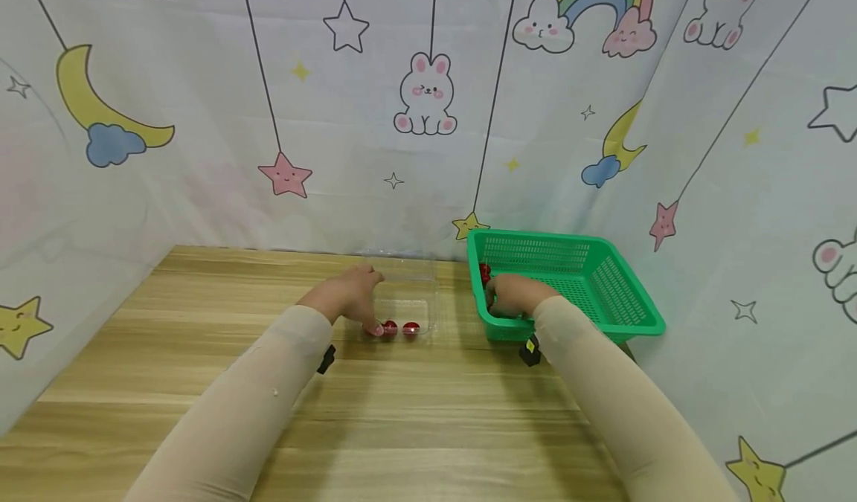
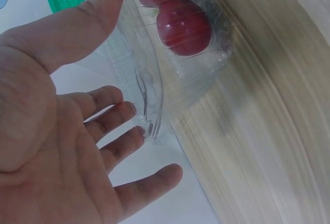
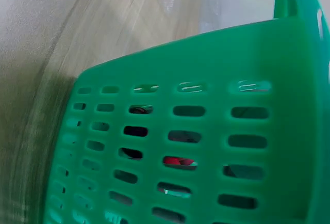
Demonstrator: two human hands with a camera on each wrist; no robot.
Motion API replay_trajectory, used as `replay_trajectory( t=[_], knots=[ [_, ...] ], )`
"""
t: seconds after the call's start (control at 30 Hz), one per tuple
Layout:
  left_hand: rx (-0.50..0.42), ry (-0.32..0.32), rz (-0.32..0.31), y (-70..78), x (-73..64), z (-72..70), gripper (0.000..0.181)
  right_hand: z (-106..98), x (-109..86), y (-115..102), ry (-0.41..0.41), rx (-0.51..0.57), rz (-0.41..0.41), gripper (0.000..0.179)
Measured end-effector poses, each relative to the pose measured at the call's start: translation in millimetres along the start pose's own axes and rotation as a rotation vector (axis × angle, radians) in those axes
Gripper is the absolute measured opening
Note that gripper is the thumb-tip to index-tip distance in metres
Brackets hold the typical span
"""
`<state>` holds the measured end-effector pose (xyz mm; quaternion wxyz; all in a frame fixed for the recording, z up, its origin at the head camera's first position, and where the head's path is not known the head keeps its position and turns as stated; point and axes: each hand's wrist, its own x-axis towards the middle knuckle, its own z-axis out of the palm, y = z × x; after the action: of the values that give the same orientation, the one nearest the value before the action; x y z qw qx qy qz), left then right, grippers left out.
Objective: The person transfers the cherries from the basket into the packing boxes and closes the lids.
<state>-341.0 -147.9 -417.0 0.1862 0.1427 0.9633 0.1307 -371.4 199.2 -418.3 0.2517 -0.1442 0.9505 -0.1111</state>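
My left hand (image 1: 348, 295) is at the left side of a clear plastic clamshell box (image 1: 431, 309). In the left wrist view its fingers are spread and loosely bent, with the fingertips right at the box's edge and the thumb along its near side. Two glossy, round, dark red fruits (image 2: 184, 27) lie inside the box. My right hand (image 1: 518, 294) reaches down into the left end of a green plastic basket (image 1: 569, 331), close to more red fruits (image 1: 485, 270). Its fingertips are hidden, so I cannot tell whether it holds one. The right wrist view shows mainly the slotted basket wall.
Box and basket stand side by side near the back of a wood-grain table (image 1: 415, 413). A white curtain (image 1: 355, 115) with cartoon rabbits and stars hangs behind and around the table. The box's transparent lid (image 1: 398, 266) stands open toward the curtain.
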Motion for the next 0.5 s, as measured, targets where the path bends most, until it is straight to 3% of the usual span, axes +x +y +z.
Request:
replay_trajectory(
  t=[0.5],
  knots=[
    [-0.006,-0.002,0.001,-3.8,3.7,2.2,0.115,-6.3,-5.7,-3.0,-0.015,-0.047,-0.043,0.019]
  ],
)
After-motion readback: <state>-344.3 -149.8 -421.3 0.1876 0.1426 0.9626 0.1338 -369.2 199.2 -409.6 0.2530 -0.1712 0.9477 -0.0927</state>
